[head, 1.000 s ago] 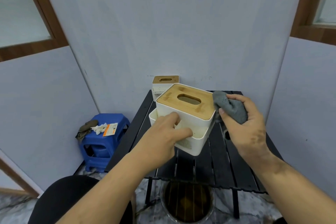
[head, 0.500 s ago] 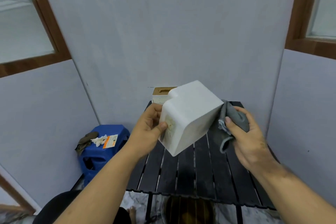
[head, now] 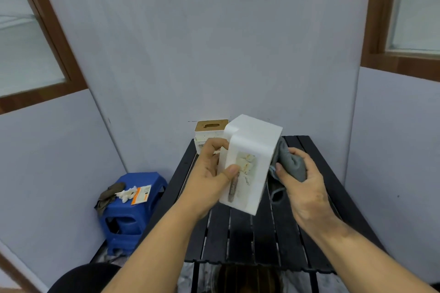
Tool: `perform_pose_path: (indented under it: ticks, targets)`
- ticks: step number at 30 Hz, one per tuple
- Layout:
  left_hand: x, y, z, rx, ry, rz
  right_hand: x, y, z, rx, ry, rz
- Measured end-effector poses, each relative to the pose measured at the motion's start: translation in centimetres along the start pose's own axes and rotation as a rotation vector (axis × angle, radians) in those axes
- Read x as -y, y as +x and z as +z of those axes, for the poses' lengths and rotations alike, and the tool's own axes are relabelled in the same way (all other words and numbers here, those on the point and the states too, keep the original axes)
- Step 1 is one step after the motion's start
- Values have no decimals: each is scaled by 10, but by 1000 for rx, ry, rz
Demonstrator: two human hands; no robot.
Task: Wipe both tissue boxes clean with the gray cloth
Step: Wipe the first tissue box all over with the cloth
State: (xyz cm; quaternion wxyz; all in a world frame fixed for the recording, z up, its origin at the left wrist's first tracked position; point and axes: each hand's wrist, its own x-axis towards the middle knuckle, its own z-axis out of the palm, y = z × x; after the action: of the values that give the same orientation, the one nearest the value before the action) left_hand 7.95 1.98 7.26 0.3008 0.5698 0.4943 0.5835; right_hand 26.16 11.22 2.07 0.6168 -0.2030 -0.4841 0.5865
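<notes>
- Tipped further since a second ago: white tissue box now off the black slatted table, base turned toward the camera, lid side facing away.
- Left hand gripping the box's left edge, thumb pressed on the stained base.
- Right hand curled round the bunched gray cloth, cloth touching the box's right wall.
- Second tissue box standing upright at the far left of the table, behind the held one.
- Best wiped with firm strokes along the right wall, then over the marked base; steady left grip needed, clear of the cloth's path.
</notes>
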Motion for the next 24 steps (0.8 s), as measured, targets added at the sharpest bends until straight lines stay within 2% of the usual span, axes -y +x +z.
perform_pose_path:
  ticks: [2,5,11,18,24]
  targets:
    - [-4,3,-3,15,-74,38,4,1,0,9,10,-10]
    - [-6,9,-6,26,-206,-1,9,1,0,38,7,2]
    - [3,11,-10,67,-173,-105,16,-2,0,62,-31,-38]
    - [12,11,-19,11,-171,-54,29,-14,10,160,-135,-105]
    - [28,6,-35,-122,-503,-5,29,-19,10,281,-349,-173]
